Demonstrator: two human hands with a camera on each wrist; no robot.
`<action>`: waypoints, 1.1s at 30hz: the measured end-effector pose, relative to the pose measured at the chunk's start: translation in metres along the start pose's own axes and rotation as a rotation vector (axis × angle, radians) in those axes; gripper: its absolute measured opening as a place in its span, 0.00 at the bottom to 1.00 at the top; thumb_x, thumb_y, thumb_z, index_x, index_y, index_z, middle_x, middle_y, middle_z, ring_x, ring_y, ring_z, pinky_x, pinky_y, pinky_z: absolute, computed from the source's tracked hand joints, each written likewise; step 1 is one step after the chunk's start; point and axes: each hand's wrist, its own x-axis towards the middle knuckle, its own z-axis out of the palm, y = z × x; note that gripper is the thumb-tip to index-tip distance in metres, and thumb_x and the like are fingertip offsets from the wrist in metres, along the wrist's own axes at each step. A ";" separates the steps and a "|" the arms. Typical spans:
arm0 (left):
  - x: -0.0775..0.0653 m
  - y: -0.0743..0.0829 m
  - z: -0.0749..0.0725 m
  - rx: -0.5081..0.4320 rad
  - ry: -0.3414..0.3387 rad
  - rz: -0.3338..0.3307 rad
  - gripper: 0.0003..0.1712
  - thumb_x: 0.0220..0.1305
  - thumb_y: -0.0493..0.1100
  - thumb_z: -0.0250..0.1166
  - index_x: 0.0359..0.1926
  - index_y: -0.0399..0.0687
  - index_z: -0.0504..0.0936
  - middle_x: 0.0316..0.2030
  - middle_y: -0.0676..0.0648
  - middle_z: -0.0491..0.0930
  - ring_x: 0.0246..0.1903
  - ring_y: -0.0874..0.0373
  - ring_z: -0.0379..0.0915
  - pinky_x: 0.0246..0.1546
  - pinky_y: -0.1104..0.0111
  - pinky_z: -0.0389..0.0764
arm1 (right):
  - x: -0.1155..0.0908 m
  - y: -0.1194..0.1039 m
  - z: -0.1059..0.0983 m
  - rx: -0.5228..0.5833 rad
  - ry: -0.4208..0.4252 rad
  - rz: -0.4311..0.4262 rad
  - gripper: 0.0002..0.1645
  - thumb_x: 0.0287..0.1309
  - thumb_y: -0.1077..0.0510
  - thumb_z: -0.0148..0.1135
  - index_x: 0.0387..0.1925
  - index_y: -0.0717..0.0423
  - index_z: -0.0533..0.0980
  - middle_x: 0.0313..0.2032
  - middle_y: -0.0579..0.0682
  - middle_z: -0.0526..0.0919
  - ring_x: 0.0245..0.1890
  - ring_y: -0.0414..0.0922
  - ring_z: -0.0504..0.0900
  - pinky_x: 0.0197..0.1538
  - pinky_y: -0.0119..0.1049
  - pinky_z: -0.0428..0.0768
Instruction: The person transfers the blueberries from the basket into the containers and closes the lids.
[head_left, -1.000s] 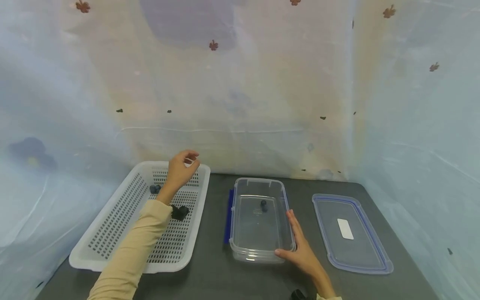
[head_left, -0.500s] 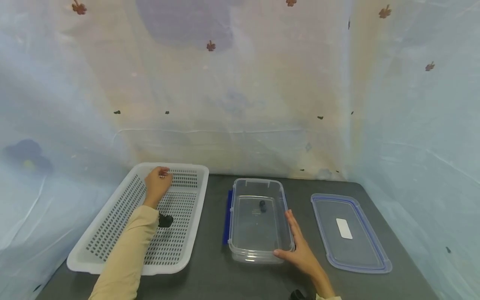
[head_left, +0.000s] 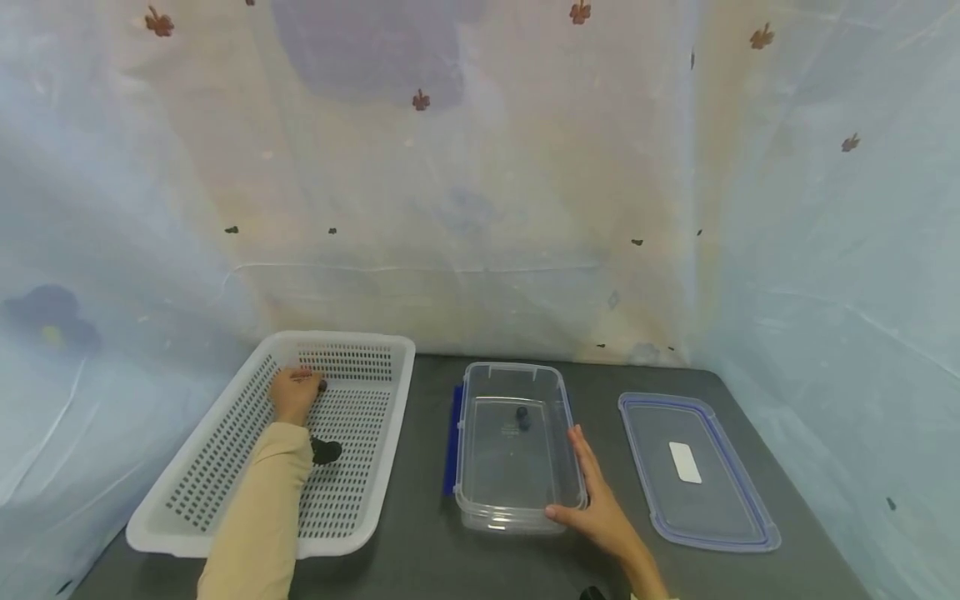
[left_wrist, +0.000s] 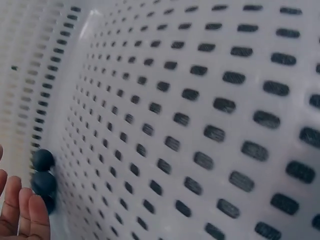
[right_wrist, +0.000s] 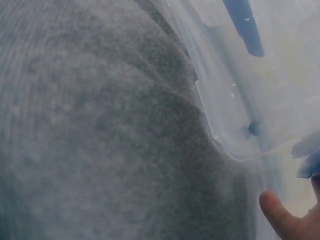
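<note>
My left hand (head_left: 294,394) reaches down inside the white perforated basket (head_left: 408,367), at its far left end. In the left wrist view its fingers (left_wrist: 37,215) extend right beside several dark blue, round blueberries (left_wrist: 44,183) at the foot of the basket wall; the thumb is hidden there. One blueberry (head_left: 322,386) shows by the fingertips in the head view. My right hand (head_left: 603,508) rests at the near right corner of a clear plastic box (head_left: 510,483), thumb at the front and straight fingers along the side. A few blueberries (head_left: 522,418) lie in the box.
A clear lid (head_left: 731,512) with a blue seal and white label lies flat on the dark grey table (head_left: 420,533), right of the box. A blue latch flap (head_left: 453,442) sticks out from the box's left side. Patterned sheeting (head_left: 480,208) hangs behind and at both sides.
My left hand has moved left and down from above the basket's far right part to the blueberries at its far left. The right hand has stayed at the box.
</note>
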 end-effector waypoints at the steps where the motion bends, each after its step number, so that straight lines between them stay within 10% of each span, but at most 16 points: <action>1: 0.000 -0.002 0.000 0.011 0.001 0.006 0.18 0.61 0.36 0.61 0.49 0.25 0.75 0.47 0.29 0.74 0.46 0.37 0.70 0.44 0.49 0.73 | 0.000 0.000 0.000 -0.001 0.001 -0.001 0.68 0.37 0.60 0.77 0.76 0.55 0.47 0.75 0.58 0.41 0.72 0.53 0.42 0.60 0.72 0.43; 18: 0.005 -0.023 0.004 0.166 -0.009 0.120 0.12 0.52 0.29 0.60 0.38 0.24 0.75 0.42 0.26 0.72 0.47 0.32 0.65 0.58 0.46 0.59 | 0.000 0.002 0.000 0.010 0.004 -0.010 0.68 0.35 0.60 0.78 0.76 0.53 0.47 0.75 0.54 0.41 0.73 0.48 0.41 0.59 0.72 0.42; 33: 0.006 -0.017 0.003 0.196 -0.072 0.016 0.10 0.55 0.29 0.61 0.38 0.28 0.72 0.41 0.29 0.71 0.44 0.35 0.66 0.51 0.45 0.65 | 0.000 0.001 0.001 0.035 0.007 -0.010 0.68 0.36 0.61 0.77 0.76 0.53 0.48 0.76 0.50 0.41 0.73 0.50 0.41 0.59 0.72 0.42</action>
